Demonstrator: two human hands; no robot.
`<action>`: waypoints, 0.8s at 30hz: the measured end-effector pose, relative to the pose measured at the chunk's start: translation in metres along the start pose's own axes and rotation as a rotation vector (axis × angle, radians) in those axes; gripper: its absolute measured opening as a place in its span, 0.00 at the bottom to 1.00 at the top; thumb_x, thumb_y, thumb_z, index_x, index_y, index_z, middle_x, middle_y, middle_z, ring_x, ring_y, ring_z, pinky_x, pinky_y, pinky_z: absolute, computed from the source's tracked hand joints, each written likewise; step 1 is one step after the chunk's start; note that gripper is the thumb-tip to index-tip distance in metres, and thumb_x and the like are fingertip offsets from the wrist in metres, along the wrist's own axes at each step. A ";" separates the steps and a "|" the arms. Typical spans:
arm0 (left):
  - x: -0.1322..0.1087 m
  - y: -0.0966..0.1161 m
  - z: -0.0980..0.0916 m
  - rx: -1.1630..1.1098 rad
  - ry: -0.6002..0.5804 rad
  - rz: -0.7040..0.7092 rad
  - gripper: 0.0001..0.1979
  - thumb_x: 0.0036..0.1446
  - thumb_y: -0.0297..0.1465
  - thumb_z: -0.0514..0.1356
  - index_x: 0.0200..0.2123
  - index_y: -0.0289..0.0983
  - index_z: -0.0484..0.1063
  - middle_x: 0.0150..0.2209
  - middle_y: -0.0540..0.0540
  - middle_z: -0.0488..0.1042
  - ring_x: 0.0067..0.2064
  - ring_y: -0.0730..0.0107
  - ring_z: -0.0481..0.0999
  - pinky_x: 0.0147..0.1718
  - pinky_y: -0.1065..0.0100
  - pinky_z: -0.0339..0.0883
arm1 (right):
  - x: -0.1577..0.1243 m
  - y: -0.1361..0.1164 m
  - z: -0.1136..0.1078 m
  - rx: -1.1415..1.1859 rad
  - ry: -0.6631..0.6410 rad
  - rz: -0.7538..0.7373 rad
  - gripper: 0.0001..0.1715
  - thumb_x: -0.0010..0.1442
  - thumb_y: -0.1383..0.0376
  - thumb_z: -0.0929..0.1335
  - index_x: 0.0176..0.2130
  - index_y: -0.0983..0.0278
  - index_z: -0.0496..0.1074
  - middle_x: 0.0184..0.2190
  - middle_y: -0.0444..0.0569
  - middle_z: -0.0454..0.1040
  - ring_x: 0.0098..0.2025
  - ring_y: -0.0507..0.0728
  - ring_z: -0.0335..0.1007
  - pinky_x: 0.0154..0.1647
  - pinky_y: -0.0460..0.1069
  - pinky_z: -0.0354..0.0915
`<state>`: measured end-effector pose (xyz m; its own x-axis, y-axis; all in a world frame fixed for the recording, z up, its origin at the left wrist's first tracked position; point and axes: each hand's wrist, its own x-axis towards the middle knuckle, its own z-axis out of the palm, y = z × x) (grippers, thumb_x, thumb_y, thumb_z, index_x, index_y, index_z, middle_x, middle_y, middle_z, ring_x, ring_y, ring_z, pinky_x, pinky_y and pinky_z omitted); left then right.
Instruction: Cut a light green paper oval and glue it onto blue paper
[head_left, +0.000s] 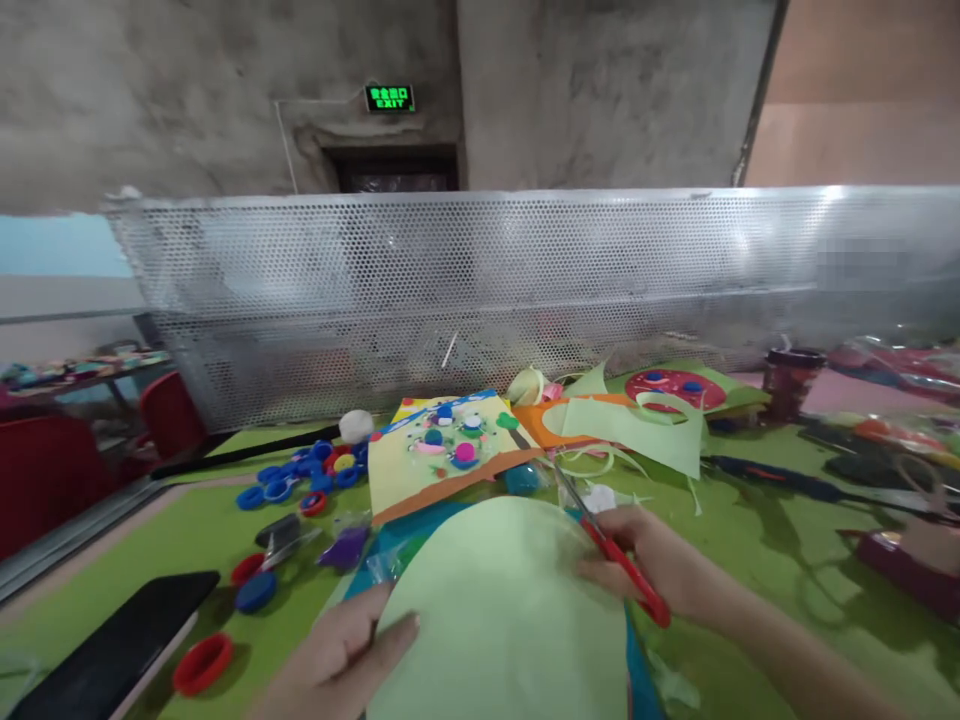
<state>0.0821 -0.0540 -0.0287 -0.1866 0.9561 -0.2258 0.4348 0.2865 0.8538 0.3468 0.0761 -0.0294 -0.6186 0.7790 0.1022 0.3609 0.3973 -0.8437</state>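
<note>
My left hand [337,655] pinches the near left edge of a pale green rounded paper sheet [499,610], thumb on top. My right hand [660,565] grips red-handled scissors [611,555], fingers through the loops, with the blades at the sheet's upper right edge. The sheet lies over blue paper on the green table [225,520].
Blue and red bottle caps [300,480] lie scattered to the left, beside a black phone [120,645]. A yellow card with stuck-on caps [442,445], green paper offcuts [637,425] and a dark cup [791,380] sit behind. A perforated metal screen [525,280] bounds the table's far side.
</note>
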 end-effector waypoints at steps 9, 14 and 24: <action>0.001 0.000 -0.001 -0.106 -0.311 0.075 0.21 0.45 0.45 0.62 0.39 0.39 0.71 0.35 0.48 0.77 0.39 0.59 0.75 0.35 0.65 0.68 | -0.001 0.000 0.000 0.013 0.009 -0.084 0.18 0.52 0.57 0.66 0.21 0.62 0.55 0.19 0.39 0.52 0.22 0.49 0.51 0.19 0.45 0.53; -0.001 0.006 -0.001 0.054 -0.138 0.059 0.22 0.47 0.50 0.57 0.34 0.38 0.71 0.26 0.51 0.72 0.29 0.66 0.72 0.26 0.69 0.64 | 0.005 0.009 -0.010 0.103 0.138 0.085 0.19 0.43 0.54 0.72 0.22 0.64 0.64 0.17 0.39 0.59 0.20 0.49 0.56 0.21 0.46 0.56; 0.001 0.008 -0.003 0.013 -0.074 0.053 0.20 0.49 0.50 0.55 0.28 0.39 0.68 0.22 0.54 0.68 0.25 0.71 0.67 0.23 0.71 0.62 | 0.014 0.029 -0.043 0.054 0.303 0.169 0.28 0.52 0.43 0.63 0.30 0.66 0.70 0.20 0.44 0.65 0.24 0.54 0.61 0.26 0.49 0.61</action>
<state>0.0831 -0.0505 -0.0206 -0.0971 0.9718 -0.2148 0.4542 0.2353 0.8593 0.3784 0.1194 -0.0293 -0.3154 0.9433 0.1037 0.3978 0.2306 -0.8880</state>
